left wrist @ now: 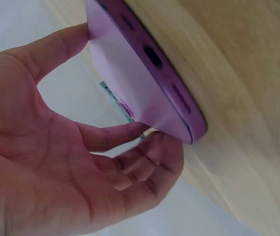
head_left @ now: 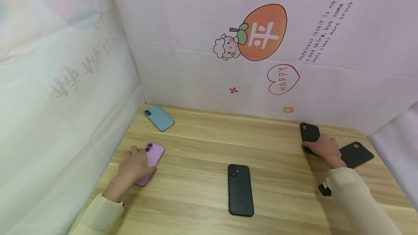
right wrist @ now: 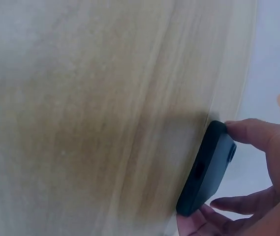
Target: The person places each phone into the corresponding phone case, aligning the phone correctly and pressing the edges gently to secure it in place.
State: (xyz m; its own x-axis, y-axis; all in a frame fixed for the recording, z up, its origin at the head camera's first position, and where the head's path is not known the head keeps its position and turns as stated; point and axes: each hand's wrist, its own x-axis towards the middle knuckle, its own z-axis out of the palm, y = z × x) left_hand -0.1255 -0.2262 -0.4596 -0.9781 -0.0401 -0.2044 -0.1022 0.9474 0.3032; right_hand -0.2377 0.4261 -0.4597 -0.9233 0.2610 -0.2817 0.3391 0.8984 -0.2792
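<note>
Between the left hand (head_left: 134, 163) and right hand (head_left: 326, 148), bare tabletop (head_left: 202, 144) is offering broad passage, a black phone (head_left: 241, 191) interrupting its nearer part. A blue phone (head_left: 160, 118) is obstructing beyond the left hand; side cloth (head_left: 81, 133) is walling its left. A dark phone-shaped item (head_left: 357, 156) is crowding the right hand's right; back cloth (head_left: 196, 71) is rising ahead.

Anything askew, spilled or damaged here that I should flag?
No spill or damage shows. One oddity: the cloth backdrop appears hung sideways, since its printed HAPPY heart lies on its side, lettering running upward.
</note>
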